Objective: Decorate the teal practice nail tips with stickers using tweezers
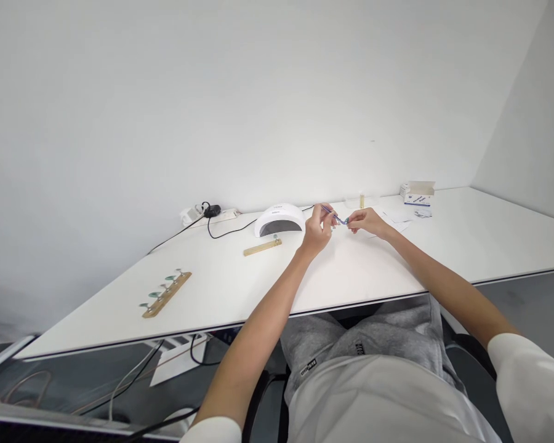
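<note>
Over the white table, my left hand (319, 227) is closed around a thin blue tool (334, 216), slim and bent at its far end like curved tweezers. The tool slants down to the right, and its tip meets the fingertips of my right hand (364, 220). Those fingers are pinched on a small teal piece (346, 220), too small to make out clearly. Left of my hands, a short wooden strip (262, 247) carries one small stand with a pale green top. A second wooden strip (167, 295) farther left holds several green nail tips on metal stands.
A white nail lamp (280, 220) stands behind my left hand, its cable leading to a black adapter (212, 211). Toward the back are a small yellowish bottle (362, 200), papers (397, 223) and an open alcohol-pad box (418, 194). The table's front edge (360, 303) runs beneath my forearms.
</note>
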The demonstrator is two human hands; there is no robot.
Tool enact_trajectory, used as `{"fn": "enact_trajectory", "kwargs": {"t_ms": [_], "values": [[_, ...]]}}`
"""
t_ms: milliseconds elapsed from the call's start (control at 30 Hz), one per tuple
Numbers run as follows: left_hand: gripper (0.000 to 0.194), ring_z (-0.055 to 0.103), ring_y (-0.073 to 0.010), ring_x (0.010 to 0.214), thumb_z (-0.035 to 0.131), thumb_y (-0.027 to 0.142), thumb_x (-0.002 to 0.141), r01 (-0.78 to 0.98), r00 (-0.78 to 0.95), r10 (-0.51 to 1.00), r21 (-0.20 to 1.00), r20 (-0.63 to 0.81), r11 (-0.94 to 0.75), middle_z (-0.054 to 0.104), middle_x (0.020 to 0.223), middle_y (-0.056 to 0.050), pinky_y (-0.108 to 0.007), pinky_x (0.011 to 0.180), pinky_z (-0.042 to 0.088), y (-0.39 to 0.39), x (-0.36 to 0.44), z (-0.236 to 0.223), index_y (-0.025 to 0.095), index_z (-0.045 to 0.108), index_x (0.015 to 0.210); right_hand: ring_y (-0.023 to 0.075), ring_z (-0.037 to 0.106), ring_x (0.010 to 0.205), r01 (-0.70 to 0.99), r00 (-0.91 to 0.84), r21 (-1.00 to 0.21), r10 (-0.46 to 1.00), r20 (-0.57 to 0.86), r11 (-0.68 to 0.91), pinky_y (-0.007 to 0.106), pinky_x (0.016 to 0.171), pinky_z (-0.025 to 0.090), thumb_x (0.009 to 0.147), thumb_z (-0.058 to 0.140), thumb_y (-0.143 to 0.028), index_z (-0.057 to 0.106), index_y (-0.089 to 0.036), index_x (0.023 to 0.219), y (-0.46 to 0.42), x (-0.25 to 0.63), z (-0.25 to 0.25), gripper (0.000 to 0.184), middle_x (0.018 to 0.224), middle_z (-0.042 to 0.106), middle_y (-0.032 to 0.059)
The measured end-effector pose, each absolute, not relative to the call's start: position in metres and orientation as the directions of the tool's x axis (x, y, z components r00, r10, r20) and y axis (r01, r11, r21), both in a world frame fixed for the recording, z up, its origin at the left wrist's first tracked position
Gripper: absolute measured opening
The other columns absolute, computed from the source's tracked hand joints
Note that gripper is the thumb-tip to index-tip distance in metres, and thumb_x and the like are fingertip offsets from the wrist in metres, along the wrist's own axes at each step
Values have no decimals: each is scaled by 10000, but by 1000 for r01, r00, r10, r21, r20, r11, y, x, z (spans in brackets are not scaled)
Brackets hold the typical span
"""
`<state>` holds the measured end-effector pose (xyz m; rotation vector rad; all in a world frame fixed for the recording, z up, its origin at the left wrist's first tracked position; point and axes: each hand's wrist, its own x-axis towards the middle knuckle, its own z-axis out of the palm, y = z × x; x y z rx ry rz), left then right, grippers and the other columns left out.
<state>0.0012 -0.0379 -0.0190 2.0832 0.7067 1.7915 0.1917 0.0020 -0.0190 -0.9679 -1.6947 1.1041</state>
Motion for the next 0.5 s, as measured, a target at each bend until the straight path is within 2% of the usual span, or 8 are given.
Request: {"fn": "enact_trajectory", "kwargs": {"t_ms": [233,500], "values": [[190,603,-89,593,464,399,938,152,75,553,538,830,-829,612,763,3,-224,582,513,-41,2,-16,211,437,941,107,592,515,124,-321,-953,920,225,277,238,543,538,588,765,-138,682,-120,663,0,192,-18,114,588,664,37],[230,603,-92,545,531,409,908,-35,-21,604,603,797,-797,614,722,17,-243,567,518,-43,6,-11,212,412,924,105,592,509,125,-330,-955,919,217,270,242,552,534,602,764,-150,687,-117,661,-2,192,-15,103,598,668,43]]}}
